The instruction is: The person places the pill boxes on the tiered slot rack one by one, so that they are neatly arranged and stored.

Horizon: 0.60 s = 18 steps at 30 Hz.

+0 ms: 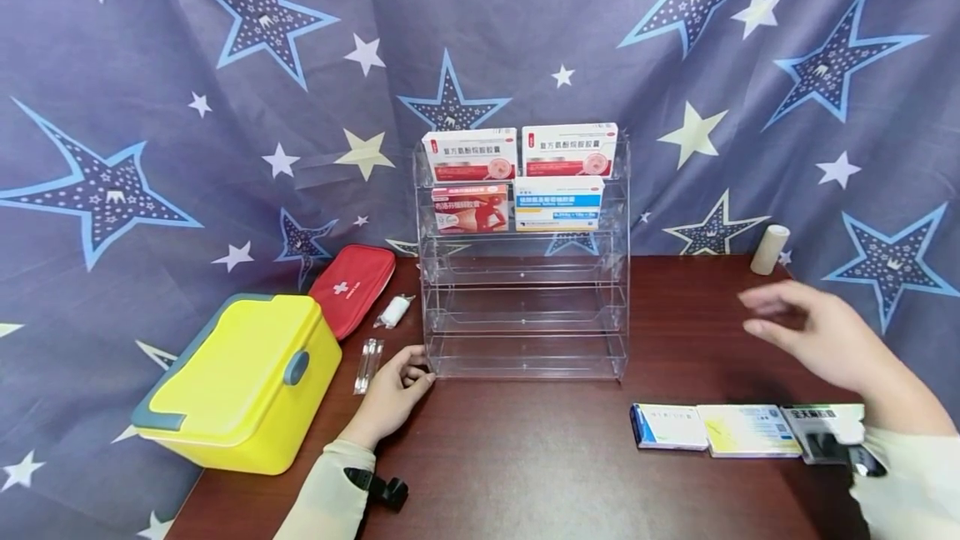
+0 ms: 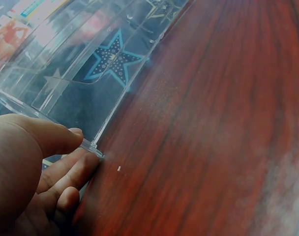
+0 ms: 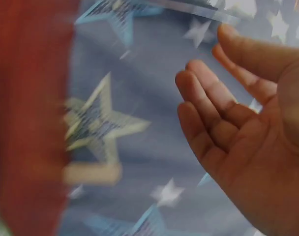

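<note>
Left hand (image 1: 392,397) fingers pinch clear rack (image 1: 525,332) corner; right hand (image 1: 817,336) fingers spread, empty; box print unreadable.

I see staged tabletop set, pharmacy-like: star-print cloth backdrop (image 1: 187,107), dark wooden table (image 1: 540,457), clear acrylic shelf rack (image 1: 525,307) with medicine boxes (image 1: 517,177), yellow case (image 1: 240,382), red first-aid pouch (image 1: 352,286).

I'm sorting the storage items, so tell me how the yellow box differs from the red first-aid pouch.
The yellow box is hard-shelled, bulky and plain with a grey-blue latch; the red first-aid pouch is soft, flatter, smaller and bears a white cross. The box stands nearer; the pouch lies behind it. Both are closed, left of the clear rack.
</note>
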Each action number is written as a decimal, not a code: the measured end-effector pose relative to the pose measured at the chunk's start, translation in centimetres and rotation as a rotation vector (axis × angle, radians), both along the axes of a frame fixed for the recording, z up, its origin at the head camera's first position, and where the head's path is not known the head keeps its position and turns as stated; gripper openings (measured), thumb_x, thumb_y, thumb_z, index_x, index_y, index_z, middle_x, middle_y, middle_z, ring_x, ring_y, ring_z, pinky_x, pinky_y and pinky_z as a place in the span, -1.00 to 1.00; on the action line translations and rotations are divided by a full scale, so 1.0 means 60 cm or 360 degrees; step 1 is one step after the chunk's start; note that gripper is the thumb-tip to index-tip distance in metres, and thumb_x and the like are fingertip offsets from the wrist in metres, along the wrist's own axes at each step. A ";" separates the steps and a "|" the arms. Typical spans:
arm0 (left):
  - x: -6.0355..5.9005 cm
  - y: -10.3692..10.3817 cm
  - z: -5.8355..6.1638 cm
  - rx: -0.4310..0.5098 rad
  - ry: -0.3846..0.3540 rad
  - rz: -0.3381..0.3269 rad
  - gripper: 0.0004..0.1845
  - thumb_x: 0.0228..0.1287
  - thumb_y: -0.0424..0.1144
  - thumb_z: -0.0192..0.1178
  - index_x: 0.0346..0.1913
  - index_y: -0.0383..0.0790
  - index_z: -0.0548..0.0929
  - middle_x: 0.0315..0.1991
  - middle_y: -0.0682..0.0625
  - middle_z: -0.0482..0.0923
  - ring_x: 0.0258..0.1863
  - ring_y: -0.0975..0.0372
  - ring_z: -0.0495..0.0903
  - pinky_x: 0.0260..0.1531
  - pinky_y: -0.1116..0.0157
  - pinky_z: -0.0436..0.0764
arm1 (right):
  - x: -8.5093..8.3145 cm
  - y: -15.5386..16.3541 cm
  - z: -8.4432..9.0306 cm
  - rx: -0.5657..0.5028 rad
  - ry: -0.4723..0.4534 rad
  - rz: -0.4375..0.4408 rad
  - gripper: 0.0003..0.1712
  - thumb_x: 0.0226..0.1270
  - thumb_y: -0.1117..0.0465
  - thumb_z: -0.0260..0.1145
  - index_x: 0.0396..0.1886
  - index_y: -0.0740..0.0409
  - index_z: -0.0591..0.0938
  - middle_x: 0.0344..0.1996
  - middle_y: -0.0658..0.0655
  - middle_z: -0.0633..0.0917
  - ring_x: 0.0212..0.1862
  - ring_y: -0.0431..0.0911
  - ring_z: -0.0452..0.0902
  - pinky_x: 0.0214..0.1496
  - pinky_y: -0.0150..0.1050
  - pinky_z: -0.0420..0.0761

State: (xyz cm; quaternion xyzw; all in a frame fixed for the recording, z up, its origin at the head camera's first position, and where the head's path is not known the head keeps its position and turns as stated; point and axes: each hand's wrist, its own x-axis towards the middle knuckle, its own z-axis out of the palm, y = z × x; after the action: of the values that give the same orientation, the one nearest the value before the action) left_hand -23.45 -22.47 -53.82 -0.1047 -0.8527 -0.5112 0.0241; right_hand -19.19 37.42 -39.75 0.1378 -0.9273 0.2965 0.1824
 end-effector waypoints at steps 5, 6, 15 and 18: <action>-0.001 0.000 -0.003 0.0003 -0.0002 -0.0004 -0.58 0.39 -0.37 0.39 0.27 -0.23 0.61 -0.08 -0.06 0.66 -0.13 0.18 0.67 -0.12 0.31 0.60 | 0.053 0.083 -0.083 -0.0015 -0.0268 -0.0186 -0.50 0.28 0.21 0.59 0.17 0.29 0.68 -0.02 0.38 0.75 -0.21 -0.58 0.51 -0.24 -0.66 0.48; -0.001 0.000 -0.003 0.0010 0.0001 -0.0007 -0.58 0.39 -0.37 0.39 0.27 -0.23 0.62 -0.08 -0.06 0.66 -0.13 0.18 0.67 -0.12 0.31 0.60 | 0.061 0.098 -0.097 -0.0010 -0.0310 -0.0227 -0.47 0.28 0.19 0.59 0.18 0.32 0.67 0.01 0.42 0.73 -0.21 -0.62 0.47 -0.27 -0.65 0.47; 0.003 0.000 -0.002 -0.0006 -0.0004 0.0001 -0.58 0.38 -0.36 0.40 0.26 -0.20 0.62 -0.08 -0.04 0.66 -0.13 0.19 0.68 -0.12 0.31 0.61 | 0.098 0.181 -0.158 0.0098 -0.0533 -0.0344 -0.28 0.12 0.20 0.67 0.22 0.43 0.60 0.06 0.55 0.65 -0.19 -0.62 0.32 -0.37 -0.47 0.46; 0.004 -0.002 -0.002 -0.0007 0.0003 0.0004 -0.58 0.38 -0.36 0.41 0.25 -0.20 0.62 -0.09 -0.04 0.66 -0.13 0.19 0.68 -0.12 0.31 0.61 | 0.098 0.189 -0.165 0.0103 -0.0596 -0.0348 -0.22 0.09 0.15 0.69 0.22 0.49 0.58 0.07 0.59 0.62 -0.16 -0.38 0.53 -0.38 -0.45 0.49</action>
State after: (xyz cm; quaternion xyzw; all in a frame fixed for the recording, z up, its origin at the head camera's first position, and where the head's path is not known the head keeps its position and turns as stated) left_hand -23.21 -22.58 -53.92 -0.1041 -0.8539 -0.5093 0.0255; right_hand -13.32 48.75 -49.63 -0.0152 -0.9634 0.2654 0.0337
